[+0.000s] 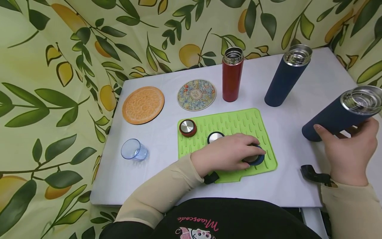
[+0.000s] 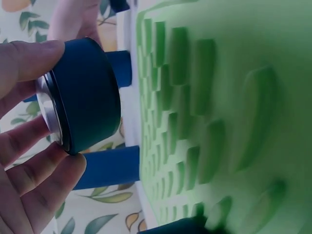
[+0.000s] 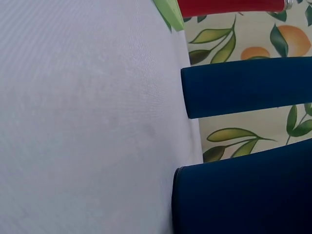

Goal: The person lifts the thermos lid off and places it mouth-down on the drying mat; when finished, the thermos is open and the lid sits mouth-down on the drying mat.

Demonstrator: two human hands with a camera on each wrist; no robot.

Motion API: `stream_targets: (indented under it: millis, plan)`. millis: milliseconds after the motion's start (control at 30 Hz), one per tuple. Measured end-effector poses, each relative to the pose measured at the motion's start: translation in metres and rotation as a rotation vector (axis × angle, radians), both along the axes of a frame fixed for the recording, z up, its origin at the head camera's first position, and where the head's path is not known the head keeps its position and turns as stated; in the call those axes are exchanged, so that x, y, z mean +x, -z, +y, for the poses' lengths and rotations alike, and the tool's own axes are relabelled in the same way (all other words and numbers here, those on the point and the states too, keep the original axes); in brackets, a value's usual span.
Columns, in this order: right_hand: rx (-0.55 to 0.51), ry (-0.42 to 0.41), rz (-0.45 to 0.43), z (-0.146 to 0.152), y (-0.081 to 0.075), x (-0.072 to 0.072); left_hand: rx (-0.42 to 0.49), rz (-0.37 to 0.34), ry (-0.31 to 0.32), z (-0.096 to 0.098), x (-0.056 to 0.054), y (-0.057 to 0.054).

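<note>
My left hand (image 1: 231, 152) pinches a blue bottle lid (image 2: 87, 95) between thumb and fingertips, close over the green drying mat (image 1: 232, 122). The lid's silver top faces the palm in the left wrist view. On the right, my right hand (image 1: 349, 149) grips a dark blue thermos bottle (image 1: 331, 116) low on its body, thumb on the near side. That bottle is uncapped, its steel mouth showing. A second lid with a silver top (image 1: 215, 136) lies on the mat, partly hidden by my left hand. A red lid (image 1: 188, 128) sits at the mat's left corner.
Behind the mat stand an uncapped red bottle (image 1: 232, 78) and another uncapped dark blue bottle (image 1: 285, 79). An orange round coaster (image 1: 143, 105) and a patterned round coaster (image 1: 196, 95) lie at the back left. A clear blue glass (image 1: 133, 150) stands nearer the left edge.
</note>
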State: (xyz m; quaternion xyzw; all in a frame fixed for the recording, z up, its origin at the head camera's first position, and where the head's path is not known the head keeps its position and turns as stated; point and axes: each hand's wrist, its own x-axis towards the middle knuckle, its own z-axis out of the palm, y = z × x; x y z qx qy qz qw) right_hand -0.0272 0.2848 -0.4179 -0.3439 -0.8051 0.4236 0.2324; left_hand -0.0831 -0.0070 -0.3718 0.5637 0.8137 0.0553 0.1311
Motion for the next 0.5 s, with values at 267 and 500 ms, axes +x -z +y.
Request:
stream_targets:
  millis: [267, 500]
  plan:
    - [0.035, -0.018, 0.05, 0.007, 0.008, -0.004, -0.084, 0.038, 0.036, 0.02, 0.004, 0.01]
    - [0.004, 0.0, -0.003, 0.008, 0.012, -0.006, -0.143, 0.057, 0.032, 0.029, 0.008, 0.019]
